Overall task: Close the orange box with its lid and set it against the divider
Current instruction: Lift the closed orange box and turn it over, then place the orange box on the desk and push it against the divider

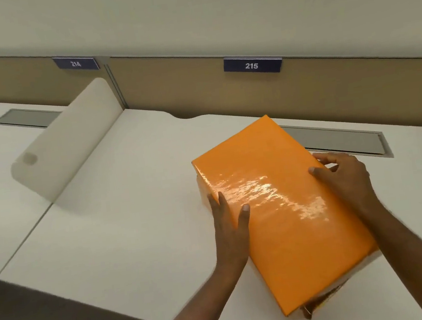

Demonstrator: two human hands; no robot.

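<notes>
Orange box [276, 205] sits on the white desk [120, 210], lid [286, 219] on top, long axis running from about 11 o'clock to 5 o'clock, so skewed relative to the desk edge. Box lies right of desk centre, its far corner touching or just short of the grey cable tray [340, 141] at 1 o'clock.

Left hand [230, 226] is flat against the box's left long side, fingers extended and pressed along the lid edge, thumb on the top face. Not clenched, more a flat brace. Right hand [345, 180] grips the opposite long edge at 2 o'clock, thumb on the lid top, fingers curled down over the side. Both hands grasp the box from opposing sides, likely to squeeze the lid down evenly and keep it from shifting.

Lid looks mostly seated, but the near corner at 5 o'clock shows box body [325, 297] peeking out beneath, so closure may be incomplete there; blurred, can't tell for sure.

White rounded divider [70, 148] stands at 10 o'clock, well apart from the box, with bare desk between. Placement step not yet done. Two-sided hold suits sliding or lifting the box left toward it. Glossy lid could slip under the palms.

Tan back panel [195, 87] carries label 215 [251, 65] at 12 o'clock.
</notes>
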